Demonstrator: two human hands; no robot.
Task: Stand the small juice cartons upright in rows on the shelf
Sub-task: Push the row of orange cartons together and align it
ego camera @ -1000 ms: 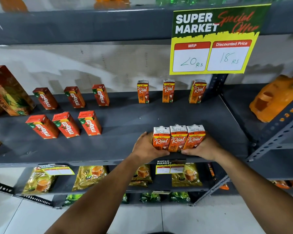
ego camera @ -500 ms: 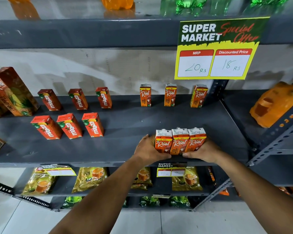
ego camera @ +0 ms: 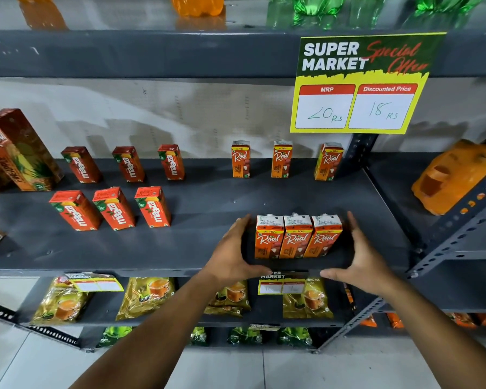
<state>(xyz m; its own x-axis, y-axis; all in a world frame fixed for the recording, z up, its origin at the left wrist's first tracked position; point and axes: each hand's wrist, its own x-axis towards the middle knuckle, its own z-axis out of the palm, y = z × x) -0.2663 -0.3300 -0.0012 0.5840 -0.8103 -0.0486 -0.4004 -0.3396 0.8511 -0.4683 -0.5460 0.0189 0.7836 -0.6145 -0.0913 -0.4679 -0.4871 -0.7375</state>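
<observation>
From the head camera, 3 small orange Real cartons [ego camera: 297, 237] stand upright and pressed side by side at the front of the grey metal shelf [ego camera: 208, 242], their white folded tops facing up. The left hand [ego camera: 233, 255] is just to the left of the group and the right hand [ego camera: 361, 262] just to the right; both are spread, fingers [ego camera: 243, 224] straight and released, with a dark gap visible between each palm and the nearest carton. Both thumbs reach inward along the shelf's front edge, below the cartons.

At the back of the same shelf, 3 more Real cartons [ego camera: 282, 159] stand upright in a spaced row against the pale wall. To the left, 6 red Maaza cartons [ego camera: 115, 186] stand in 2 rows of 3, all rectangular with glossy printed faces. A tall pineapple carton [ego camera: 26, 153] stands at the far left.

The shelf surface is matte, scuffed, and dotted with small rivets. A yellow and green paper price sign [ego camera: 359, 85] hangs from the shelf above, handwritten with 20 Rs and 18 Rs. An orange plastic jug [ego camera: 455, 175] lies on the neighbouring shelf to the right. Shiny gold tea pouches [ego camera: 146, 296] lie on the shelf below, with green pouches lower still.
</observation>
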